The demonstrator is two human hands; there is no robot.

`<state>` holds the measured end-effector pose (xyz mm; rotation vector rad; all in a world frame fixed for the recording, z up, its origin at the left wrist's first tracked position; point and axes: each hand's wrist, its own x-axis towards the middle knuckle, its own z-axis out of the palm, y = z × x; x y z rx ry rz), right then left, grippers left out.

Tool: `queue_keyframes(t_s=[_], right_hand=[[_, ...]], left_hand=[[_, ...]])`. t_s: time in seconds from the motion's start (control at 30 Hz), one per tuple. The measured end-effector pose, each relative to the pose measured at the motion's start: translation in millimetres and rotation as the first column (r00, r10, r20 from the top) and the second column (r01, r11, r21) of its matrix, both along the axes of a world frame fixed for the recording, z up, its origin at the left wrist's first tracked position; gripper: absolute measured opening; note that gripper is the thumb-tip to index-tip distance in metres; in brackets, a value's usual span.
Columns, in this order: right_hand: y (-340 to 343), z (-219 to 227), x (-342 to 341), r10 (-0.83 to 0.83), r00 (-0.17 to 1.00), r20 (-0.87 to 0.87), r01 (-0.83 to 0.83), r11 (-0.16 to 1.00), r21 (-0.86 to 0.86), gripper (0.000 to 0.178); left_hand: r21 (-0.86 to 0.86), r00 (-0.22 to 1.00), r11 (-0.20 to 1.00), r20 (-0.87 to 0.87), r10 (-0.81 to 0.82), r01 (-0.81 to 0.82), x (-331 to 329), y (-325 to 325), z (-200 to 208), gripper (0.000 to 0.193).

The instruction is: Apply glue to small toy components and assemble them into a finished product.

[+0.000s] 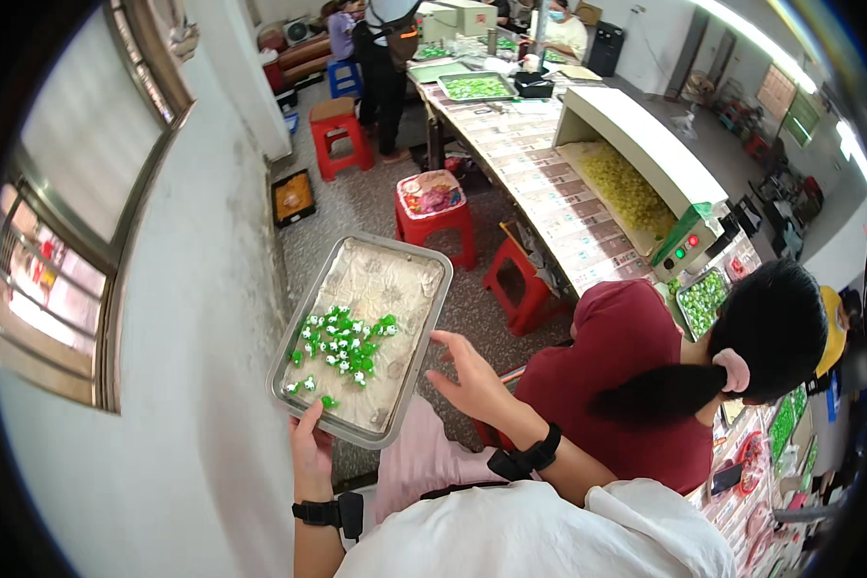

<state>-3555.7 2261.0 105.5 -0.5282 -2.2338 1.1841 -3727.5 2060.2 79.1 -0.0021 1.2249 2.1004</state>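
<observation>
A shallow metal tray (437, 289) is held up in front of me, tilted in the picture, with a pale, wrinkled lining. Several small green-and-white figures (342, 339) lie in a loose cluster on it, a few of them apart near the lower left corner. My left hand (310, 443) grips the tray's near rim, the thumb over the edge and the other fingers mostly hidden underneath. Beside the right rim is my right hand (474, 380), fingers apart; its index fingertip is at the rim, and whether it touches I cannot tell.
A person in a dark red top (615, 385) sits close on my right at a long table (539, 207) bearing a white box-shaped machine (645, 144). Red stools (433, 226) and a black tray with orange contents (293, 197) stand on the floor ahead. A wall (193, 318) runs along my left.
</observation>
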Motion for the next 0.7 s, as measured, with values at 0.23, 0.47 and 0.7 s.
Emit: queue_keyframes(t_s=[0.23, 0.47, 0.7], right_hand=[[108.7, -20.2, -60.9, -0.160, 0.977, 0.139, 0.185, 0.964, -0.190, 0.069], [228.5, -9.8, -142.8, -0.341, 0.936, 0.082, 0.350, 0.893, -0.283, 0.070], [318.9, 5.1, -153.9, -0.403, 0.901, 0.163, 0.434, 0.849, -0.300, 0.065]], left_hand=[[-0.055, 0.975, 0.975, -0.028, -0.219, 0.217, -95.4, 169.1, -12.9, 0.035], [-0.102, 0.891, 0.886, -0.002, -0.455, 0.452, -194.1, 334.2, 10.6, 0.036], [-0.063, 0.901, 0.901, -0.031, -0.432, 0.429, -261.4, 464.9, 32.7, 0.038]])
